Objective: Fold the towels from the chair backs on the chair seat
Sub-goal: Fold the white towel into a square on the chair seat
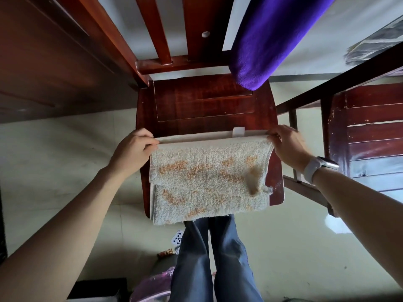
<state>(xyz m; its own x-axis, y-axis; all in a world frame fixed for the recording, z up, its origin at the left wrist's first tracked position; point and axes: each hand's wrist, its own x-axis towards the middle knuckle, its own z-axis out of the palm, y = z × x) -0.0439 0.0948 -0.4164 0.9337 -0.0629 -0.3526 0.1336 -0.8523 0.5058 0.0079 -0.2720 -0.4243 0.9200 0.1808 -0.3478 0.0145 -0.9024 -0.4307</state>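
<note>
A cream towel [209,171] with orange marks lies on the front half of the red-brown wooden chair seat [207,103], its near end hanging over the seat's front edge. My left hand [133,149] pinches the towel's far left corner, and my right hand [287,144] pinches the far right corner. Both hold that edge slightly raised, with the towel doubled over itself. A purple towel [268,38] hangs over the chair back at the upper right, its lower end reaching the seat's rear.
A second wooden chair [370,136] stands close on the right, with a dark table frame [327,88] between. Dark wooden furniture [50,62] fills the left. My legs [213,258] stand at the seat's front, with playing cards [177,237] and bags on the tiled floor.
</note>
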